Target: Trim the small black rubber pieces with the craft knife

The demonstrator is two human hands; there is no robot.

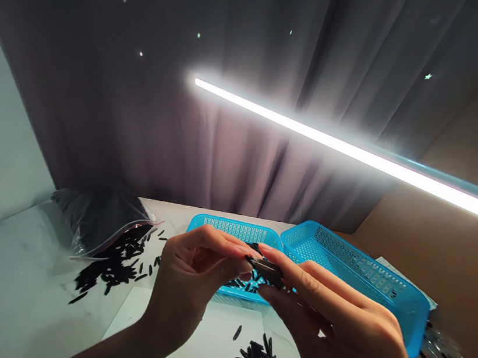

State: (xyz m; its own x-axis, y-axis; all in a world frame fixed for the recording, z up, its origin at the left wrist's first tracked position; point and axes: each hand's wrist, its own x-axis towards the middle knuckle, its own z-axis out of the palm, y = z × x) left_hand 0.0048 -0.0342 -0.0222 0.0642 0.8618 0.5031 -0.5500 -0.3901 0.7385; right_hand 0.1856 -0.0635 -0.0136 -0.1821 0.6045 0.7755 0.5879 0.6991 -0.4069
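In the head view both hands are raised at the centre, fingertips meeting over the nearer blue basket (239, 226). Between the thumb and fingers of my right hand (344, 316) is a small, dark, flat-sided piece (269, 273). My left hand (185, 280) is closed in a pinch at the left end of this piece; whether it also grips a second small part there cannot be made out. Black slender pieces lie in the basket behind the fingers. More loose black pieces (257, 354) are piled below the hands on a white sheet (195, 343).
An opened zip bag (97, 219) at the left spills black pieces (113, 268) onto the white marbled table (30, 257). A second blue basket (342, 263) stands at the right, with clear plastic (448, 350) beside it. A bright tube lamp (335, 145) crosses above, before a dark curtain (152, 103).
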